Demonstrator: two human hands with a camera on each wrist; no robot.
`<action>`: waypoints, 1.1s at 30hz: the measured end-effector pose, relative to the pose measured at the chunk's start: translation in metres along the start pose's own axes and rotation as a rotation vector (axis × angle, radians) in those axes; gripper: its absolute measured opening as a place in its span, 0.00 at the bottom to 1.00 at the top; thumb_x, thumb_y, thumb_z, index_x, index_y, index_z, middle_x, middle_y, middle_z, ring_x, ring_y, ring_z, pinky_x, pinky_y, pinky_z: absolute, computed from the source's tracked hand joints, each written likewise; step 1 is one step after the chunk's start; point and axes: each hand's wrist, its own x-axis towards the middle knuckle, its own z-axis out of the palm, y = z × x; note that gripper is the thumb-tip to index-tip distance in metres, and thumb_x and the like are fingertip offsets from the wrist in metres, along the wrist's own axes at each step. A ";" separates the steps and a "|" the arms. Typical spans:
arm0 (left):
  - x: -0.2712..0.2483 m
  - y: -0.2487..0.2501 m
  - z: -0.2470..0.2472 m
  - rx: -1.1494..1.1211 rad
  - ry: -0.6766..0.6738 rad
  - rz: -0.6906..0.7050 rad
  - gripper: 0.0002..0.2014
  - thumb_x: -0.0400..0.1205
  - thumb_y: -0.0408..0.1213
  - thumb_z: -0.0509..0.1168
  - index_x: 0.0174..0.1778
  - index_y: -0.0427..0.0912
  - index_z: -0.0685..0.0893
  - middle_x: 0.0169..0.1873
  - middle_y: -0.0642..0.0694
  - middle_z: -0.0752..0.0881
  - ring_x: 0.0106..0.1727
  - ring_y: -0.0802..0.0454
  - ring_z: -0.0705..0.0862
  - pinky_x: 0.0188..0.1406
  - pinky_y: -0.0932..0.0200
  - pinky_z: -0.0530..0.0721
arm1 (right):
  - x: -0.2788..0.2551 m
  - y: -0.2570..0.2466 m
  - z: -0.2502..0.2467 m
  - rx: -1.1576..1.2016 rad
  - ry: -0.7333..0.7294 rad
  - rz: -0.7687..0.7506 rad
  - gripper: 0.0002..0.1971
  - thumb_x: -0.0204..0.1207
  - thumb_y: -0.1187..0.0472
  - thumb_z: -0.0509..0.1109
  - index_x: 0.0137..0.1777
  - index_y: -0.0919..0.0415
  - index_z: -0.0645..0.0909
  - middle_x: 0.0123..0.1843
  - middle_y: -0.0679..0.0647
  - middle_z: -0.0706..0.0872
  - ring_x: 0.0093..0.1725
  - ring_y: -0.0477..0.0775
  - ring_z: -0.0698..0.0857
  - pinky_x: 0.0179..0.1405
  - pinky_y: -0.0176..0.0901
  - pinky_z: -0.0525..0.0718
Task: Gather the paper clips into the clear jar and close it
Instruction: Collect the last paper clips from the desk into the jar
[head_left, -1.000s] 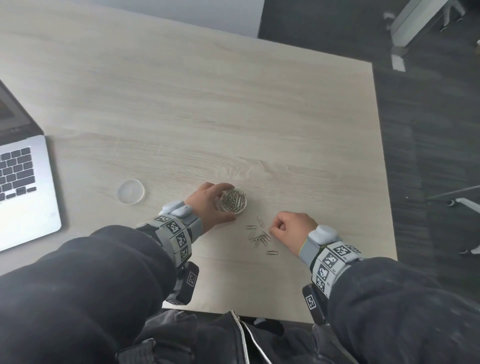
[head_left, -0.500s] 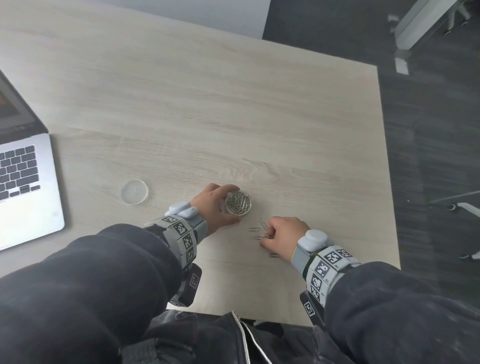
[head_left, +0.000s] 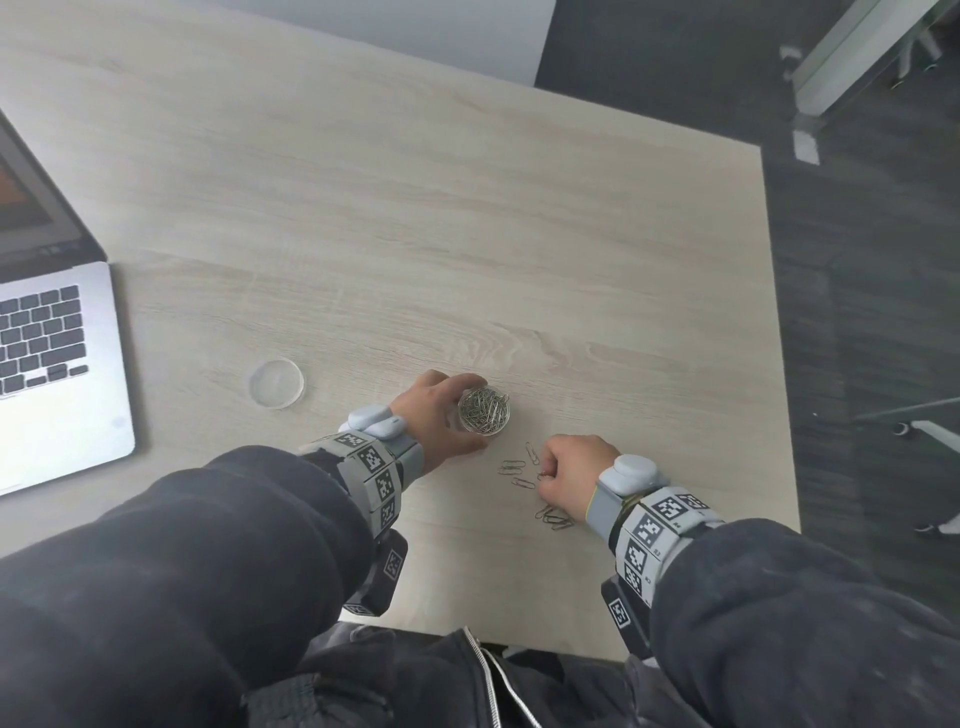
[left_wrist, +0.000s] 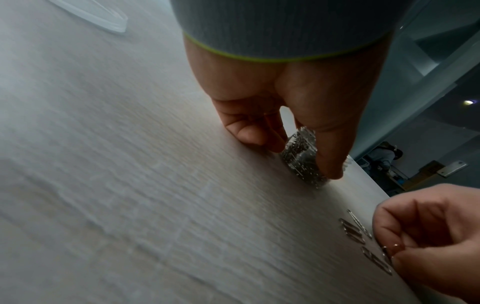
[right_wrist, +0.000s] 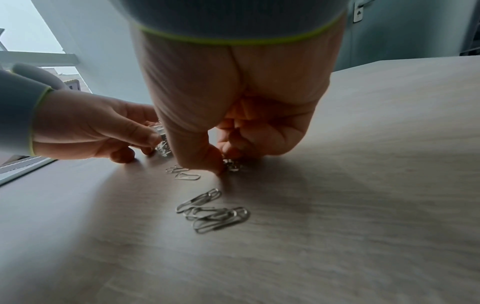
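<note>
R hand (head_left: 571, 470) just dropped onto the loose paper clips (right_wrist: 213, 211) & is pinching a few, fingers curled tight | L hand (head_left: 431, 421) wrapped round clear jar (head_left: 484, 410), ~10 o'clock of the clips | lid (head_left: 276, 383) still off at jar's 9 | few clips left imo

Open laptop (head_left: 57, 364) on wooden table (head_left: 415, 234); possibly chair legs (head_left: 930, 431) beyond

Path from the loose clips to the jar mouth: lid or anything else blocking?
Nothing visible blocks it. The jar stands open-topped, steadied by the left hand; its lid lies apart to the left. The right hand pinches clips beside the loose clips, with bare table between them and the jar.
</note>
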 end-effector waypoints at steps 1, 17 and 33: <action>0.000 0.000 0.000 0.000 -0.001 0.001 0.36 0.65 0.63 0.73 0.69 0.73 0.69 0.57 0.58 0.74 0.47 0.54 0.83 0.51 0.50 0.86 | 0.001 0.000 0.000 0.008 -0.005 0.007 0.09 0.66 0.55 0.68 0.29 0.47 0.70 0.44 0.47 0.87 0.45 0.55 0.83 0.39 0.39 0.73; 0.000 0.001 -0.001 0.004 -0.011 -0.003 0.36 0.65 0.63 0.73 0.70 0.71 0.69 0.61 0.55 0.75 0.49 0.52 0.83 0.52 0.48 0.86 | 0.016 -0.053 -0.034 0.588 0.216 -0.161 0.03 0.66 0.57 0.72 0.38 0.48 0.82 0.25 0.44 0.78 0.25 0.45 0.75 0.29 0.39 0.77; 0.003 0.000 -0.004 0.015 -0.023 0.004 0.36 0.67 0.61 0.75 0.71 0.71 0.69 0.60 0.55 0.74 0.48 0.53 0.83 0.53 0.48 0.86 | 0.008 0.008 -0.015 0.256 0.166 -0.045 0.01 0.68 0.54 0.72 0.37 0.46 0.83 0.40 0.43 0.85 0.43 0.49 0.84 0.44 0.41 0.81</action>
